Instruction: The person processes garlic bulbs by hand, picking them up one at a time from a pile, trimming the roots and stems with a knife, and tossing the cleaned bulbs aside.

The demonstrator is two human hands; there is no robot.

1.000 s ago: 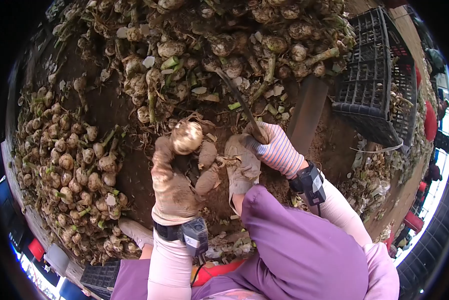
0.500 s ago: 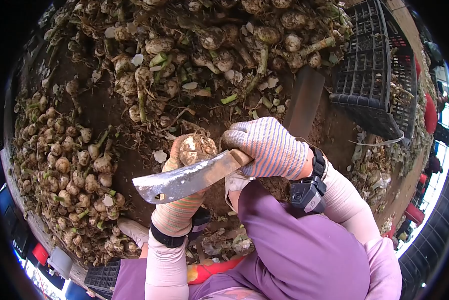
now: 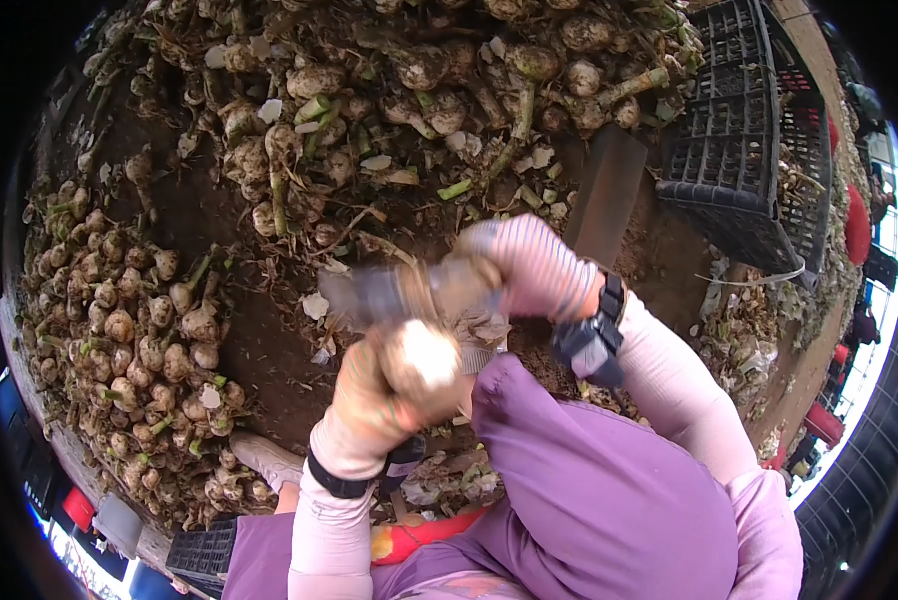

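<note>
My left hand (image 3: 369, 400), in a striped glove, is closed around a pale bulb (image 3: 422, 357), its white surface facing up. My right hand (image 3: 534, 265), also gloved, grips the handle of a knife (image 3: 379, 294). The broad blade points left, just above the bulb, and is smeared by motion. Whether the blade touches the bulb cannot be made out. Beyond both hands spreads a large heap of bulbs with roots and stalks (image 3: 419, 70). A second pile of bulbs (image 3: 119, 327) lies to the left.
A black plastic crate (image 3: 724, 130) stands tilted at the upper right. Beside it a flat metal bar (image 3: 609, 195) lies on the soil. My bent knee in purple cloth (image 3: 609, 460) is below my right hand. Another black crate (image 3: 204, 550) shows at the lower left.
The knife has risen away from in front of the bulb, and my right hand has moved slightly up. My left hand has turned and lowered the bulb, so its white side now shows.
</note>
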